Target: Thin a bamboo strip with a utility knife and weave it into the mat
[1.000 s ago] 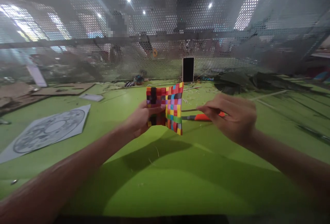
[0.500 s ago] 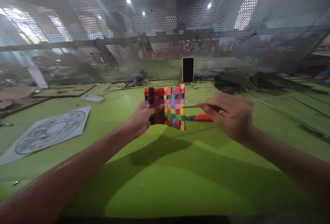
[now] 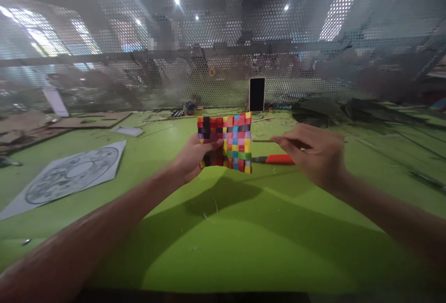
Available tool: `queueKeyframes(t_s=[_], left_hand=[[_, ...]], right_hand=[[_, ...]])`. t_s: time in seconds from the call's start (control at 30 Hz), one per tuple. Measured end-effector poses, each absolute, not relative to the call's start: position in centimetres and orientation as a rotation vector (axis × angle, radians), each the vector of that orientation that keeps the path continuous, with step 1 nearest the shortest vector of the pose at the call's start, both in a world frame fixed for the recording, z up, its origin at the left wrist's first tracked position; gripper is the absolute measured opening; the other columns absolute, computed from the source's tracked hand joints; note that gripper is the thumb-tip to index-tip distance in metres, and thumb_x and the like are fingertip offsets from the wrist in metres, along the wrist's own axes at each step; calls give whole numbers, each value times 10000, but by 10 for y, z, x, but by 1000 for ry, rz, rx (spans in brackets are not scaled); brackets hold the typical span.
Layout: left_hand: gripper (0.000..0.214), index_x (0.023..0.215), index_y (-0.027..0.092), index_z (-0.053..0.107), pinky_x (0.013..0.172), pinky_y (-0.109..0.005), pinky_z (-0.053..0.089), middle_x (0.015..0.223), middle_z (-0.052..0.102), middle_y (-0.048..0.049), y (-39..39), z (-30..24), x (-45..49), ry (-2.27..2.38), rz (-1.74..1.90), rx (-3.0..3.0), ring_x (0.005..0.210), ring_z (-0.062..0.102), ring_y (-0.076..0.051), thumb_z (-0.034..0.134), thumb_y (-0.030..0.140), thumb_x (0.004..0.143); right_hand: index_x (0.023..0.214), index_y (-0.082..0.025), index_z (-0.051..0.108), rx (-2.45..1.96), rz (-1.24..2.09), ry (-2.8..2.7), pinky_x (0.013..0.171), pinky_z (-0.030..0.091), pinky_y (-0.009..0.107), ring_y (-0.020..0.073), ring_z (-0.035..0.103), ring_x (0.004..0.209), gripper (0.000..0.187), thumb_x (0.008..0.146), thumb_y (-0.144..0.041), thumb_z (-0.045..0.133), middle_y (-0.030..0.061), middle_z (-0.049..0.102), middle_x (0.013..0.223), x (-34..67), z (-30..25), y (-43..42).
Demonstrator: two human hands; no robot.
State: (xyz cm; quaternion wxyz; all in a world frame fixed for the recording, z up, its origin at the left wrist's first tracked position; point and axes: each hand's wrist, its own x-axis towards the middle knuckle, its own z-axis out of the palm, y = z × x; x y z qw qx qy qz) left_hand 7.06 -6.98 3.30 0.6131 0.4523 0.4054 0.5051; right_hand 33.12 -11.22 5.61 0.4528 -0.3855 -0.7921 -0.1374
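Note:
A small woven piece of coloured strips [image 3: 235, 141], checkered in red, yellow, black, blue and green, is held up above the table. My left hand [image 3: 198, 153] grips its left side, with the thumb across the front and the other fingers hidden behind. To its right, my right hand [image 3: 310, 152] pinches a thin stick [image 3: 262, 141] that points left. The stick's tip lies close to the woven piece's right edge; whether they touch I cannot tell. Below the stick, a red-handled cutter [image 3: 278, 159] lies on the table, partly behind my right hand.
On the green table [image 3: 216, 252], a printed sheet with a ring pattern [image 3: 75, 173] lies left, near cardboard pieces [image 3: 87, 121]. A phone [image 3: 257, 95] stands upright against the perforated screen [image 3: 223, 70]. Dark leaf-like sheets [image 3: 324, 110] lie at back right.
The stick in my right hand has moved slightly up and away from the woven piece's right edge. My left hand keeps its hold. The whole view has shifted a little.

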Motion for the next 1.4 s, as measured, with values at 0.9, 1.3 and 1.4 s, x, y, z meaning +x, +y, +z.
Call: queueKeyframes(t_s=[0.9, 1.3, 1.4], left_hand=[[322, 910, 150, 783, 807, -457, 682, 908, 811, -92, -67, 28, 70, 920, 1217, 1146, 872, 787, -285, 930, 293, 663], [239, 904, 155, 779, 819, -473, 681, 894, 815, -83, -67, 28, 71, 925, 1227, 1148, 876, 790, -289, 862, 230, 693], [206, 898, 161, 784, 810, -448, 680, 899, 819, -76, -67, 29, 71, 955, 1236, 1148, 888, 787, -281, 829, 206, 703]], right_hand=[[714, -256, 701, -947, -443, -1990, 489, 373, 315, 127, 542, 511, 338, 1014, -399, 637, -1, 673, 622, 331, 51, -110], [721, -237, 711, -999, -452, -1998, 509, 362, 296, 122, 524, 517, 353, 1011, -423, 635, -7, 652, 613, 333, 50, -107], [726, -241, 713, -996, -467, -1999, 507, 368, 292, 126, 537, 516, 343, 1009, -418, 637, -6, 663, 616, 333, 50, -107]])
